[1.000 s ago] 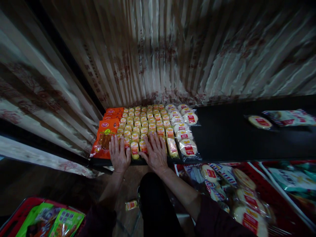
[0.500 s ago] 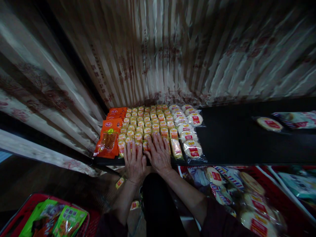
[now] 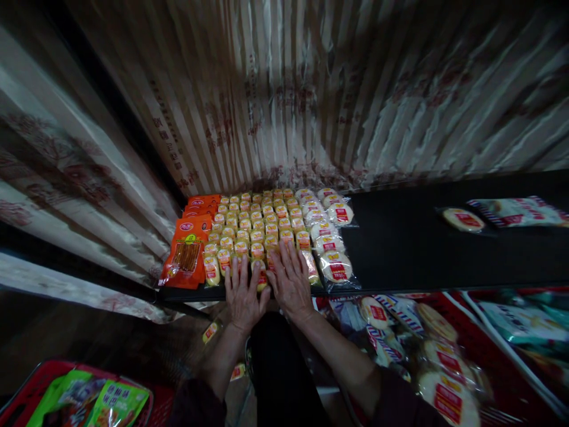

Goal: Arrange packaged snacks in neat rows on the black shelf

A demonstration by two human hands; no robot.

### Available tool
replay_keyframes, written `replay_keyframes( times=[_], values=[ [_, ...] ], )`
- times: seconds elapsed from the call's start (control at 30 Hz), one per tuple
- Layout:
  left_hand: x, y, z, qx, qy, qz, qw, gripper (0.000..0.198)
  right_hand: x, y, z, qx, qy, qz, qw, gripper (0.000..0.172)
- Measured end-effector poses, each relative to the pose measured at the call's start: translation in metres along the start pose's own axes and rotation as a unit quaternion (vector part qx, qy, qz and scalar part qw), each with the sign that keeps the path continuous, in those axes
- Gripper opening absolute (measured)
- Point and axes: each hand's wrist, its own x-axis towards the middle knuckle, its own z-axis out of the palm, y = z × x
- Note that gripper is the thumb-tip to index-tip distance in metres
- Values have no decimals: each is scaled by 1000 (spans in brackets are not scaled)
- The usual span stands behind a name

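Note:
Rows of small yellow wrapped cakes [image 3: 243, 224] stand packed together on a black shelf [image 3: 400, 249]. My left hand [image 3: 244, 299] rests with its fingers outstretched against the front row. Beside it, my right hand [image 3: 291, 284] lies over the front cakes, fingers extended and a little spread. One front cake [image 3: 258, 277] shows between the two hands. Orange snack packets [image 3: 186, 252] lean in a stack at the left of the cakes. On the right are clear-wrapped round white biscuits [image 3: 335, 267] in overlapping rows. Neither hand grips anything; my fingers cover part of the front row.
A lone round biscuit pack [image 3: 463, 219] and a striped packet [image 3: 520, 212] lie further right. Below the shelf stands a red basket [image 3: 511, 367] of mixed packs. Another red basket [image 3: 151, 388] with green bags is at lower left. Wrapped cakes [image 3: 210, 332] lie below the shelf edge.
The camera view has shifted slightly, so the shelf goods appear a little further left. My hands have drawn slightly apart, and a front cake is now more visible between them.

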Motion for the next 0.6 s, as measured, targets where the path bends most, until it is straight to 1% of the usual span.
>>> replay_keyframes(
  times=[0.1,0.27,0.37,0.43,0.47,0.6],
  values=[
    [2,3,-1,11,-6,-11,1000,57,-6,6,-13,-11,7,35,999,47],
    [1,5,3,27,-7,-32,999,54,-7,11,-33,-7,14,30,999,43],
    [1,5,3,34,-1,-29,999,54,-13,18,-38,-9,18,62,998,46],
    [1,5,2,39,8,-23,999,54,-23,25,-40,-11,9,83,996,50],
    [1,5,2,43,14,-20,999,55,-29,27,-41,-11,-2,82,997,51],
    [1,6,2,58,28,-15,998,56,-47,31,-42,-15,-39,72,997,47]
  ],
)
